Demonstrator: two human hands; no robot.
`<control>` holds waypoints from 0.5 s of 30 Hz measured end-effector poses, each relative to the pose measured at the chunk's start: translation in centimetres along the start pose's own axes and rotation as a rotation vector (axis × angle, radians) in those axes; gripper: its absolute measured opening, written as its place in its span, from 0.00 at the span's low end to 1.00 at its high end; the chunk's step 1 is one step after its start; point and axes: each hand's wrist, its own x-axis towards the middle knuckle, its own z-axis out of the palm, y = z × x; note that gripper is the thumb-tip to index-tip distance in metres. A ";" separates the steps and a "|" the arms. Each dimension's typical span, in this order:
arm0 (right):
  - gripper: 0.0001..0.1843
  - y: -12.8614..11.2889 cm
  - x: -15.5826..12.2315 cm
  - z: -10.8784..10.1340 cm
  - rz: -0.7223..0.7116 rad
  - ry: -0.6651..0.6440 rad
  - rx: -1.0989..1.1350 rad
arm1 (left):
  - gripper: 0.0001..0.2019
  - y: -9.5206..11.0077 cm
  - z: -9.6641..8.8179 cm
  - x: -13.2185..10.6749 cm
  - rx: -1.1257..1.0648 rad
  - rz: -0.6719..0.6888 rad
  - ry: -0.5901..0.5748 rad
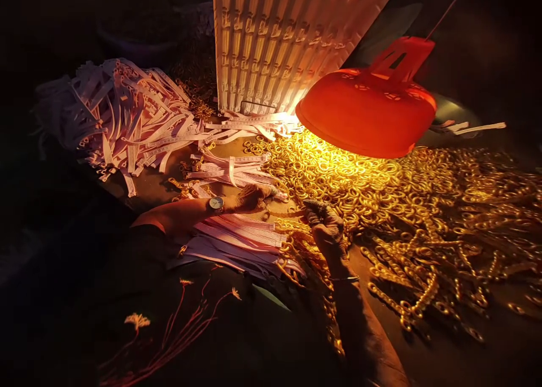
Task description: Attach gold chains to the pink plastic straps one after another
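My left hand [256,196], with a watch [215,204] on the wrist, reaches in from the left with its fingers closed. From the lower right comes my right hand [326,220], its fingers curled in a pinch. A thin brownish-gold chain [288,213] stretches between the fingertips of both hands. Just below it lies a row of pale strips [241,231] with gold chain pieces [300,243] at their right ends. A banded bundle of strips [231,169] rests above my left hand. Shadow hides some of the finger detail.
A large heap of pale strips [131,116] lies at left. Loose gold rings [359,175] and a pile of chain lengths [419,262] spread across the right. A red lamp [368,113] hangs low over the rings. Behind stands a ribbed panel [279,42].
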 end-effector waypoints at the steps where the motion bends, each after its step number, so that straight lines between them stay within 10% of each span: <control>1: 0.15 -0.2 -0.1 -0.1 -0.007 -0.014 -0.018 | 0.10 -0.2 -1.0 0.2 0.017 -0.027 -0.027; 7: 0.15 0.5 -0.2 0.2 -0.042 -0.051 -0.006 | 0.13 -3.9 -8.5 2.0 0.271 -0.176 -0.074; 15: 0.16 1.4 -0.5 0.6 -0.008 -0.051 0.000 | 0.08 -15.6 -19.3 2.8 0.396 -0.369 0.161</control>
